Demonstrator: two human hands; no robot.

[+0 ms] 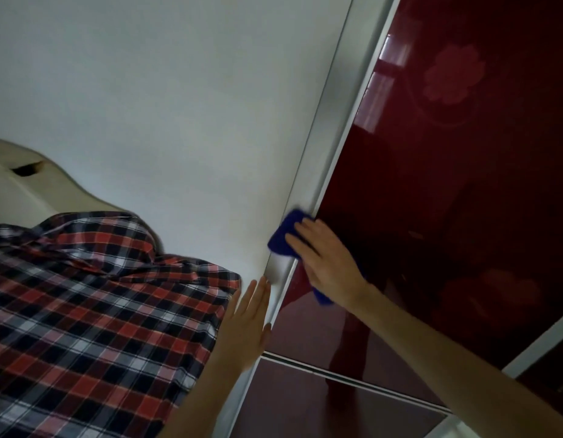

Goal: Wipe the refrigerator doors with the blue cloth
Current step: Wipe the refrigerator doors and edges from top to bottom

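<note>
The refrigerator door is glossy dark red with a faint flower pattern and a silver edge strip along its left side. My right hand lies flat, fingers straight, pressing the blue cloth against the door's left edge. The cloth shows above my fingers and below my wrist; the rest is hidden under the hand. My left hand is flat with straight fingers, resting against the silver side of the refrigerator lower down. A second red door panel lies below a silver divider.
A white wall runs along the left of the refrigerator. A red, white and dark plaid shirt fills the lower left. A beige moulded object sits at the left edge.
</note>
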